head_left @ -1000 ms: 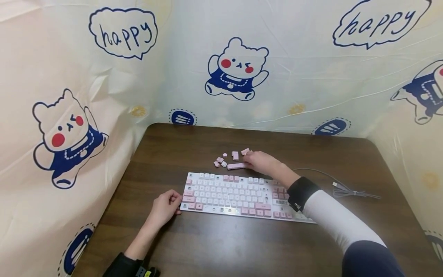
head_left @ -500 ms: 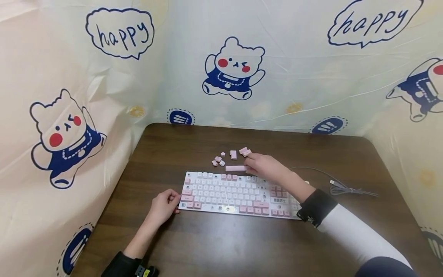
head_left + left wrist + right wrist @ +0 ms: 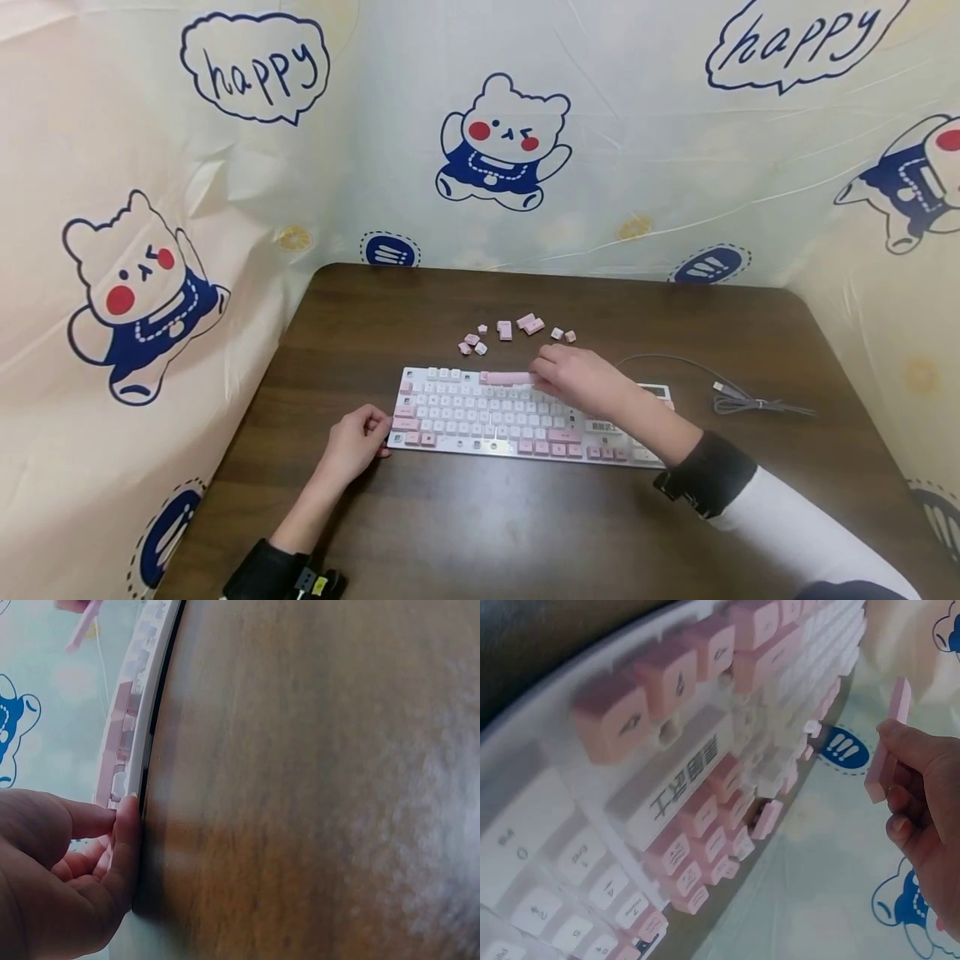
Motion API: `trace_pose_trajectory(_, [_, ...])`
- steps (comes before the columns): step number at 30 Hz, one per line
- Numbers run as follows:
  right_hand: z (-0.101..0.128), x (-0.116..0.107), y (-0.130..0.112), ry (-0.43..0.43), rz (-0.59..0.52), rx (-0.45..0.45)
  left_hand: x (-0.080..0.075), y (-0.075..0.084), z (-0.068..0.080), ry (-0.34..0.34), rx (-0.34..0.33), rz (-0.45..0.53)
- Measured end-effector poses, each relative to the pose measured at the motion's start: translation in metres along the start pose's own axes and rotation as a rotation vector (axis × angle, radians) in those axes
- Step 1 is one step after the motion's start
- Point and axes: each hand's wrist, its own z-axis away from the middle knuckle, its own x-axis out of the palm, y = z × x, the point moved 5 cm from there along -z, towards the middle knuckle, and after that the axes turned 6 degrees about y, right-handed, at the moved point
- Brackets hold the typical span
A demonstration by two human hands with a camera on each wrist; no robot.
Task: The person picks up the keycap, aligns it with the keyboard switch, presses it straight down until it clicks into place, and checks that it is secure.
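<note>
A white and pink keyboard (image 3: 480, 417) lies on the brown table, with bare spots among its keycaps. My left hand (image 3: 354, 442) grips its near left corner; in the left wrist view, thumb and fingers (image 3: 126, 840) close on the edge. My right hand (image 3: 581, 382) pinches one end of a long pink spacebar keycap (image 3: 510, 378) and holds it over the keyboard's back rows. The right wrist view has this keycap (image 3: 901, 701) between thumb and fingers, raised clear of the keys. The right hand hides part of the keyboard's right half.
Several loose pink and white keycaps (image 3: 505, 331) lie on the table behind the keyboard. A grey cable (image 3: 738, 402), bundled with its plug, lies to the right. Printed cloth (image 3: 637, 158) rises around the brown table (image 3: 480, 533).
The right hand has picked up the spacebar keycap from the table and brought it toward me, over the keyboard's back edge. The left hand stays at the corner.
</note>
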Motion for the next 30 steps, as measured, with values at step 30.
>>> trace_pose_trajectory(30, [0.0,-0.013,-0.058,0.054,-0.025,-0.097,-0.024,0.059,0.016,0.114,0.366,-0.257])
